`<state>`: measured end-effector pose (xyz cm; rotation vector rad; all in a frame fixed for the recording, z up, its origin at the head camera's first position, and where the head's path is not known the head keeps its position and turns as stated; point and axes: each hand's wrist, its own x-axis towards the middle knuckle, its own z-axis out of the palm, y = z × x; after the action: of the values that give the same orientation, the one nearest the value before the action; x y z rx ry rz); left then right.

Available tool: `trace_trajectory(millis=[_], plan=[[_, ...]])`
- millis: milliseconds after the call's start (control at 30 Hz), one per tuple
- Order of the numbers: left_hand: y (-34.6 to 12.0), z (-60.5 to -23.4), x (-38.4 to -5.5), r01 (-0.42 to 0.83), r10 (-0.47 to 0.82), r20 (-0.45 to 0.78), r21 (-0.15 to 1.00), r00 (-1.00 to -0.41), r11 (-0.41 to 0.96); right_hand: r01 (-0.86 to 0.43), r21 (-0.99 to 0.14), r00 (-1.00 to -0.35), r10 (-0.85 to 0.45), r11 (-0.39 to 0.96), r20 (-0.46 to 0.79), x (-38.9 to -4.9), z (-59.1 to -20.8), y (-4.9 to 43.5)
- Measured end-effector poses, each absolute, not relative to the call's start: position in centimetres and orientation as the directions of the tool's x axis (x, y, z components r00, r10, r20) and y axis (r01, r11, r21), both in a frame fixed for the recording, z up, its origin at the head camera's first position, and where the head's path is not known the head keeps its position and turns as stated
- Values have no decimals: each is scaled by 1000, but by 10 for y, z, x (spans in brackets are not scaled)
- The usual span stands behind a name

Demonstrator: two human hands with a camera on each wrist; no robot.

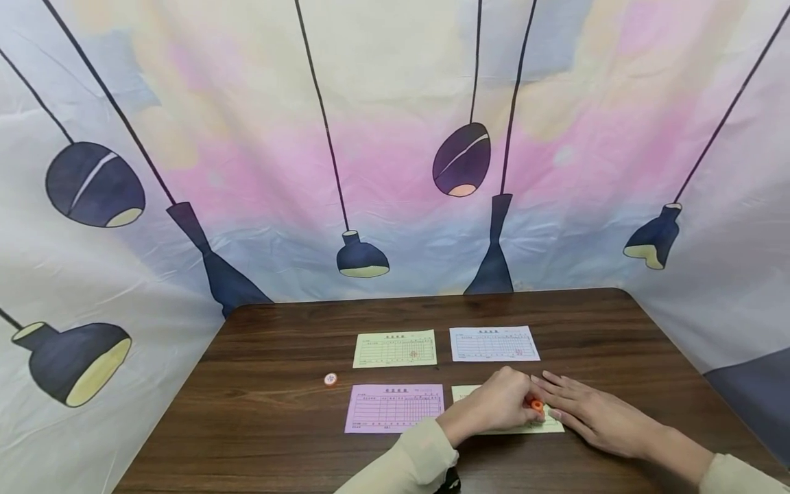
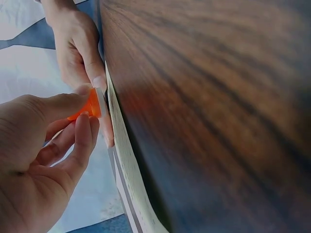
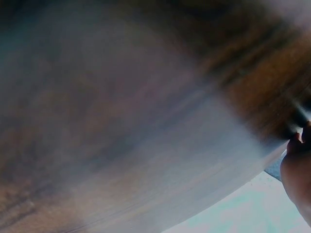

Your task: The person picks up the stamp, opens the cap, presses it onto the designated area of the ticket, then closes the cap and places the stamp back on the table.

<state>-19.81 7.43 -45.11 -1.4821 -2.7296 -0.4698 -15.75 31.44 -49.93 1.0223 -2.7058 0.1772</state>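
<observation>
My left hand (image 1: 496, 403) pinches a small orange stamp (image 1: 537, 406) between thumb and fingers, over the right part of a pale yellow-green form slip (image 1: 465, 392). In the left wrist view, the stamp (image 2: 91, 107) has a whitish rim at its base, right at the paper (image 2: 127, 160). My right hand (image 1: 595, 410) lies palm down with fingers extended, across the slip's right end. My left hand hides much of that slip. Only a few fingertips (image 3: 297, 145) show at the edge of the right wrist view.
A purple slip (image 1: 391, 408) lies to the left. Behind are another yellow-green slip (image 1: 395, 348) and a white-blue slip (image 1: 494, 344), each with a small red mark. A small round orange-and-white piece (image 1: 330, 379) sits left on the brown table (image 1: 259, 418). Printed fabric (image 1: 407, 171) hangs behind.
</observation>
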Motion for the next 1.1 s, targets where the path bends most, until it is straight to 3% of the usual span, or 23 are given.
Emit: trace_trajectory(millis=[167, 333, 733, 1100], plan=[[76, -449, -197, 795, 803, 122, 285, -584, 535, -669, -30, -722, -640, 742, 262, -159, -499, 315], [76, -445, -197, 801, 809, 123, 285, -575, 526, -653, -58, -743, -625, 755, 240, -159, -499, 315], [84, -447, -191, 804, 800, 111, 178, -589, 567, -662, -105, -742, -628, 742, 234, -158, -499, 319], [88, -440, -192, 783, 787, 52, 167, -614, 600, -671, -96, -736, -647, 735, 199, -159, -495, 318]])
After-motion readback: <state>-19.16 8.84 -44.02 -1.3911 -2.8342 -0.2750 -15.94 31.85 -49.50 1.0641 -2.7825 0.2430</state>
